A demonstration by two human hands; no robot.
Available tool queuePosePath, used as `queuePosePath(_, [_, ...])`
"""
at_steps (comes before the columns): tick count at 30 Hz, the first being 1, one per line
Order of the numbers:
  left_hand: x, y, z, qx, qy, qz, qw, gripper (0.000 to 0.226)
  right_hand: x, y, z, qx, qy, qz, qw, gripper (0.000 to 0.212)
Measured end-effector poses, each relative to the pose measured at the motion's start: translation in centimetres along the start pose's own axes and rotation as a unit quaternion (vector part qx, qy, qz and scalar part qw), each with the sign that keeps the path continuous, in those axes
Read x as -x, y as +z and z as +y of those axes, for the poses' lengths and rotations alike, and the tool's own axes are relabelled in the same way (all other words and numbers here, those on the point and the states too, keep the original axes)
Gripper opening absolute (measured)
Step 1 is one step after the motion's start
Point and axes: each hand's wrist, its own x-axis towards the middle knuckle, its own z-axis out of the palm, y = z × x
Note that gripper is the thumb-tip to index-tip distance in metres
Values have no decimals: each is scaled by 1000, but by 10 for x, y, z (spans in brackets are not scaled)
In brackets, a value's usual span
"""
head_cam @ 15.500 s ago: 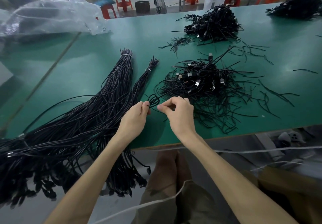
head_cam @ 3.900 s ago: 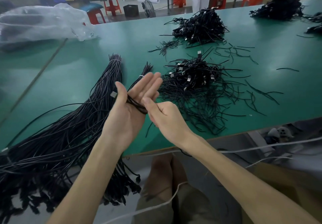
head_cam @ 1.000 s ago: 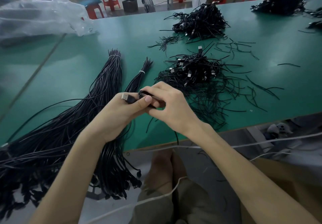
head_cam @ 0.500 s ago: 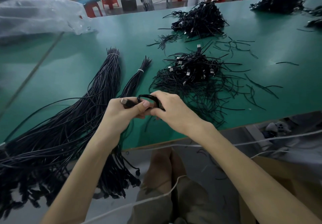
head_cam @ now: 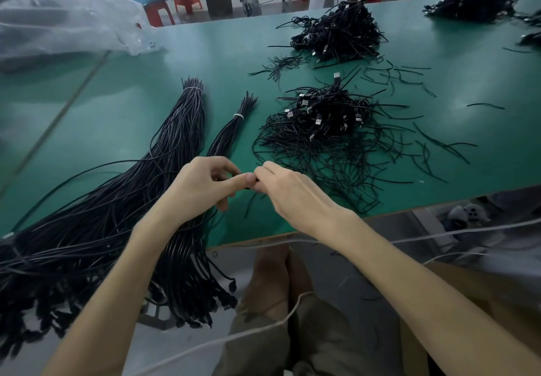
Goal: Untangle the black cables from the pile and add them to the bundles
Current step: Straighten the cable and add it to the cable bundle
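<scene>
1. We see both hands meeting just above the near part of the green table (head_cam: 123,106), in front of the 2 tied bundles and beside the tangled pile (head_cam: 328,123).
2. The left hand (head_cam: 202,189) pinches 1 black cable (head_cam: 234,174) between its thumb and curled fingers.
3. The right hand (head_cam: 292,192) curls its fingers round the same cable and touches the left thumb. Its back faces us, so we cannot see the fingertips.
4. Only a short dark stretch of the cable shows between the hands. It is held off the table, near the small bundle (head_cam: 231,131) and apart from the pile. We cannot tell whether the loose strand below the hands belongs to it.
5. We judge the step in hand to be working 1 cable free and straight. It has not yet joined a bundle.
6. Next, we think the hands need to draw apart along the cable until no loop remains. They can then lay it lengthwise on the small bundle or the large bundle (head_cam: 175,147), with its ends matching the others.
</scene>
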Motion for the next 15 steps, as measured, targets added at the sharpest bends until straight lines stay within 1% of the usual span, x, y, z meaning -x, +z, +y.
queuePosePath(2, [-2,-4,3,-41,42,-54,997,19,0,4,0,12,-10,-6,1000,12])
queuePosePath(3, [-3,-5,4,-79,51,-80,992,19,-1,5,-1,18,-13,-9,1000,10])
queuePosePath(5, [-7,-5,5,-158,52,-131,977,32,-1,6,0,35,-19,-11,999,11])
queuePosePath(6, [-9,-4,5,-171,47,-156,972,38,-2,6,0,43,-23,-10,999,16])
queuePosePath(8, [-11,0,3,-141,38,-195,970,42,-3,6,1,48,-32,4,998,20])
queuePosePath(9, [-13,3,2,-122,36,-197,972,43,-4,6,2,42,-36,15,998,17])
queuePosePath(10, [-15,6,0,-115,39,-186,975,43,-5,7,4,38,-39,26,998,10])
queuePosePath(11, [-17,9,-2,-123,44,-164,978,42,-6,8,6,43,-40,40,997,10])
queuePosePath(12, [-19,11,-5,-137,51,-133,980,42,-7,11,7,63,-36,59,996,19])
queuePosePath(13, [-22,13,-8,-145,55,-96,983,42,-7,13,9,92,-27,82,992,34])
queuePosePath(14, [-25,13,-12,-144,58,-59,986,42,-6,14,9,118,-8,117,986,50])
queuePosePath(15, [-29,13,-15,-125,58,-24,990,43,-5,15,8,132,11,161,978,60])
